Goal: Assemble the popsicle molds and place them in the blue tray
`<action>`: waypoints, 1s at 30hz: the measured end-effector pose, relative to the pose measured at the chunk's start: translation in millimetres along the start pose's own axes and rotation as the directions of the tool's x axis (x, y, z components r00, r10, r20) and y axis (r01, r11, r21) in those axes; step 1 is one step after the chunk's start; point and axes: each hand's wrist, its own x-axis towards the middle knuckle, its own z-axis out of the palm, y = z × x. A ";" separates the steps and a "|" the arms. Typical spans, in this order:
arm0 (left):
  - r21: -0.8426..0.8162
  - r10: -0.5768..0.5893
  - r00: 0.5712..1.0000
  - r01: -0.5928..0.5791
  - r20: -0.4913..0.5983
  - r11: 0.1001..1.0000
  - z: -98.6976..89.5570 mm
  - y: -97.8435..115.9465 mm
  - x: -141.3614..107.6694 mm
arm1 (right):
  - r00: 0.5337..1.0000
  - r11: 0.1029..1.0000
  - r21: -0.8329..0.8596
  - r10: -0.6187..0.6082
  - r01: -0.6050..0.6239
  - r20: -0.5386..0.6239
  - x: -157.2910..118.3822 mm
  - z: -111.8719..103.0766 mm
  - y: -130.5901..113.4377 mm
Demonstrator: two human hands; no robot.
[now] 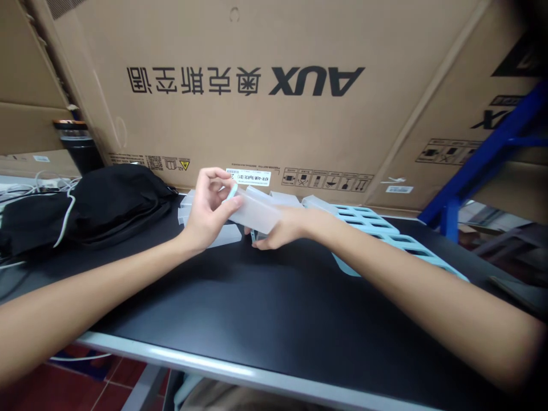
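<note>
My left hand (209, 206) pinches one end of a frosted, translucent plastic box (256, 210) above the table, close to a light blue strip (232, 191). From the other side, my right hand (280, 227) is closed around the box's lower end. A small light blue piece (253, 235) shows by the right fingertips; whether it joins the box I cannot tell. More translucent boxes (285, 199) stand behind the hands, and a flat translucent piece (226, 235) lies below my left hand. Light blue slotted frames (363, 220) lie right of them, partly behind my right forearm.
A black table (257, 319) with a metal front edge (184, 362) carries everything. Large cardboard boxes (240, 131) wall off the back. At left lie a black cloth bag (115, 205) and white cables (66, 220), with a dark cup (81, 149) behind. A blue metal frame (449, 214) stands at right.
</note>
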 end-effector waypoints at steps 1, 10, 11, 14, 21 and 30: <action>0.022 0.017 0.999 -0.017 -0.029 1.000 0.2 1.7 1.1 | 1.000 1.000 -0.017 -0.002 0.002 -0.024 -2.8 1.5 -3.5; 0.176 0.116 0.992 -0.105 -0.053 0.979 6.3 19.5 -0.3 | 0.993 0.930 -0.368 -0.044 -0.001 -0.113 -36.2 18.8 -55.2; 0.184 0.125 0.991 -0.116 -0.037 0.976 6.1 19.7 -0.5 | 0.988 0.924 -0.379 -0.014 -0.045 -0.151 -37.2 21.0 -57.5; 0.241 0.149 0.989 -0.139 -0.025 0.961 3.3 19.2 -0.1 | 0.968 0.902 -0.383 0.120 -0.198 -0.219 -28.7 26.4 -55.5; 0.321 0.327 0.945 -0.316 0.020 0.893 -0.1 25.2 1.9 | 0.960 0.918 -0.309 0.189 -0.248 -0.207 3.8 31.6 -34.1; 0.068 0.546 0.681 -0.654 0.488 0.753 26.5 43.9 -20.2 | 0.961 0.947 -0.196 0.224 -0.254 -0.164 -5.4 22.8 -22.6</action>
